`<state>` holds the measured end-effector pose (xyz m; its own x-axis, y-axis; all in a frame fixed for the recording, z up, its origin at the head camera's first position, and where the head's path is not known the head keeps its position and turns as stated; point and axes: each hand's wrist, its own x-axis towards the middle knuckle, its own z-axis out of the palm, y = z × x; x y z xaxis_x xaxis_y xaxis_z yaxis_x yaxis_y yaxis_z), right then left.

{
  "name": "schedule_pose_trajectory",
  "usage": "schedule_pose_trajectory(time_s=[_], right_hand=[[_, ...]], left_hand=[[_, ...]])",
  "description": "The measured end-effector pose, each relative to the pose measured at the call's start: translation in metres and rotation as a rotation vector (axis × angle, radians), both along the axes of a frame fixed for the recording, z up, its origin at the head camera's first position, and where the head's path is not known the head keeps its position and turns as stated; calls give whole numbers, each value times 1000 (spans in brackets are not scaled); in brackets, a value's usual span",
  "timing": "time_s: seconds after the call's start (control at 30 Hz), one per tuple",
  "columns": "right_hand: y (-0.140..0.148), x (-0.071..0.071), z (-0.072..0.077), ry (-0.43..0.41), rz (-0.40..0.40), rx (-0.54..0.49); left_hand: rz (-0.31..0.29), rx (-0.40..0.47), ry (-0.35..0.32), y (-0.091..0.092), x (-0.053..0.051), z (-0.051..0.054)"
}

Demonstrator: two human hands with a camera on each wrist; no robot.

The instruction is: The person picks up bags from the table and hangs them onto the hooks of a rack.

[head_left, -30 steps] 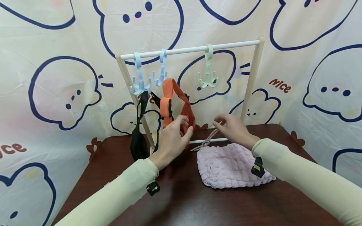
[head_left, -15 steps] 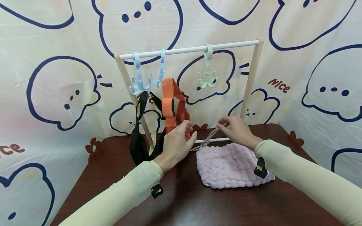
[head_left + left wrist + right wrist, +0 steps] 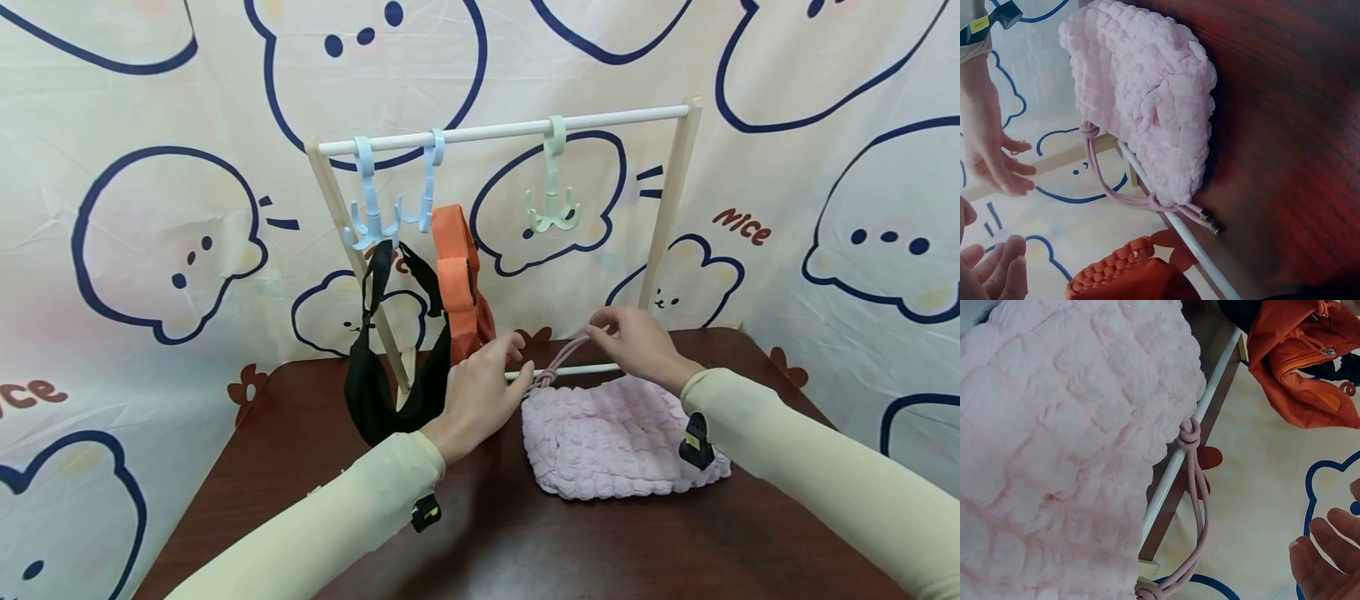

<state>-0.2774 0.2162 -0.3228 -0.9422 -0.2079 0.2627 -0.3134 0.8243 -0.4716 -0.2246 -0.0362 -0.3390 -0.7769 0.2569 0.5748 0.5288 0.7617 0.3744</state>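
A pale pink quilted pouch bag (image 3: 600, 442) lies on the table, its knotted cord handle (image 3: 1107, 181) looping out toward the back. My right hand (image 3: 637, 343) hovers above that cord with bent fingers; both wrist views show the cord apart from it. Lower and to the left, my left hand (image 3: 480, 392) is held with loosely bent fingers and nothing between them. Just behind it, an orange bag (image 3: 456, 275) with a wide strap hangs from a blue hook (image 3: 430, 183). The right wrist view shows a zip on this orange bag (image 3: 1297, 369).
A rack with a white top rail (image 3: 495, 132) stands at the back of the brown table (image 3: 450, 542). A black strapped bag (image 3: 397, 408) hangs at its left from another blue hook (image 3: 367, 200). A green hook (image 3: 552, 187) bears nothing. A printed cloth (image 3: 187, 242) covers the walls.
My left hand has moved right and slightly down, away from the orange bag, which has swung round on its hook. My right hand has shifted a little to the right.
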Motion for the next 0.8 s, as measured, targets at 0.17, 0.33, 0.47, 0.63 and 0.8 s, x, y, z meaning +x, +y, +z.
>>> schedule_pose_trajectory(time_s=[0.17,0.33,0.47,0.63,0.8], right_hand=[[4,-1,1,-11,-9,11],[7,0,0,-20,-26,25],[9,0,-1,-19,-27,29],[12,0,-3,-8,-18,38],[14,-1,-7,5,-23,43]], left_hand=[[-3,-12,-7,5,-1,-3],[-16,-32,-2,10,-2,-3],[-22,-40,-5,12,-4,-4],[-17,-53,-30,14,-6,-8],[-24,-64,-51,15,-8,-12]])
